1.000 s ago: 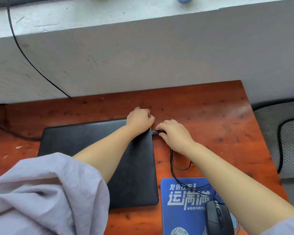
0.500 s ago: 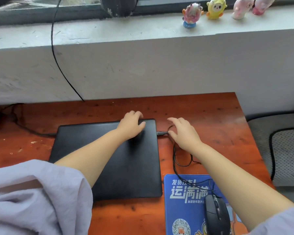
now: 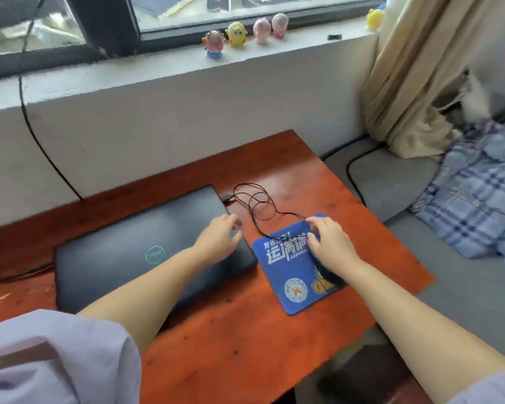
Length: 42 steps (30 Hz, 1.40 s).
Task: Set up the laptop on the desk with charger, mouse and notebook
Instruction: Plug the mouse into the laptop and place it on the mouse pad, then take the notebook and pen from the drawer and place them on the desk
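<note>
Left hand (image 3: 220, 239) lay flat, slack, steadying laptop (image 3: 146, 252) | right hand (image 3: 331, 249) cupped mouse (image 3: 328, 274) at frame centre, likely positioning

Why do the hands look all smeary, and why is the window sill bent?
Head view: the left hand and right hand are motion-blurred; the wide-angle lens bows the window sill; soft daylight from the window, so no harsh shadows on the desk; the laptop logo stays readable.

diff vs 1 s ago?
The right hand let go of the plug at the closed black laptop and came back over the black mouse on the blue mouse pad. The left hand slid nearer along the lid. Black mouse cable stays plugged in.
</note>
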Available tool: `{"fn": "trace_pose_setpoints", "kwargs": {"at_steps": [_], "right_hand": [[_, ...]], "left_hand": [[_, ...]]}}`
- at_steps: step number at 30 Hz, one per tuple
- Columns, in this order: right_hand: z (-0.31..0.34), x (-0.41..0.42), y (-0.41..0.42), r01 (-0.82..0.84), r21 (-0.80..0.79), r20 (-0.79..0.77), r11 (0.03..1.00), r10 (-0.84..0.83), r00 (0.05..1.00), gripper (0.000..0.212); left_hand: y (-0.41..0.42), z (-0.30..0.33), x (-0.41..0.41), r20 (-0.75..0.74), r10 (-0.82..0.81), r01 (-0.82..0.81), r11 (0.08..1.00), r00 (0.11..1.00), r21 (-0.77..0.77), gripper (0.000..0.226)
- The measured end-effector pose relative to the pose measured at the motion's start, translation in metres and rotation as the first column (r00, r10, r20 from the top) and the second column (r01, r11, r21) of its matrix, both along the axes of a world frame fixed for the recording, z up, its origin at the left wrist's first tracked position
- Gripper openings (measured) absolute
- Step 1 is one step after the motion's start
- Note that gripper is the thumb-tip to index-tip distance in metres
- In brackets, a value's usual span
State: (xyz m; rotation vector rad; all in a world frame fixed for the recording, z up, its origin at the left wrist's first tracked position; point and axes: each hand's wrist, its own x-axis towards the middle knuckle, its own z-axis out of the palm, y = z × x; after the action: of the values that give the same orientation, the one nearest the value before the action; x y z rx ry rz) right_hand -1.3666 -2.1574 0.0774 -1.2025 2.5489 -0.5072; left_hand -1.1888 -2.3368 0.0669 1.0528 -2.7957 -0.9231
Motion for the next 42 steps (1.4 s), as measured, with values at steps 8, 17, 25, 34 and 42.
{"fn": "trace_pose_setpoints", "kwargs": {"at_steps": [8, 17, 25, 34, 42], "right_hand": [[-0.028, 0.086, 0.208, 0.461, 0.037, 0.042, 0.887, -0.462, 0.886, 0.035], [-0.1, 0.189, 0.415, 0.775, 0.245, 0.278, 0.583, -0.808, 0.52, 0.033], [-0.185, 0.238, 0.543, 0.82, 0.499, 0.445, 0.28, -0.895, 0.035, 0.04], [-0.273, 0.213, 0.602, 0.8, 0.387, 0.746, -0.458, -0.355, -0.564, 0.052], [-0.3, 0.217, 0.611, 0.866, 0.309, 0.74, -0.393, -0.472, -0.479, 0.029]], "left_hand": [[0.17, -0.012, -0.039, -0.006, -0.517, 0.517, 0.856, 0.856, 0.021, 0.027], [0.393, -0.081, -0.027, 0.318, -0.819, 0.782, 0.561, 0.478, 0.27, 0.028], [0.454, -0.179, -0.017, 0.517, -0.526, 0.428, 0.85, 0.675, 0.307, 0.036], [0.449, -0.278, -0.018, 0.342, -0.174, -0.046, 0.835, 0.923, 0.548, 0.068], [0.431, -0.291, -0.028, 0.348, -0.253, 0.123, 0.927, 0.902, 0.355, 0.057]]}}
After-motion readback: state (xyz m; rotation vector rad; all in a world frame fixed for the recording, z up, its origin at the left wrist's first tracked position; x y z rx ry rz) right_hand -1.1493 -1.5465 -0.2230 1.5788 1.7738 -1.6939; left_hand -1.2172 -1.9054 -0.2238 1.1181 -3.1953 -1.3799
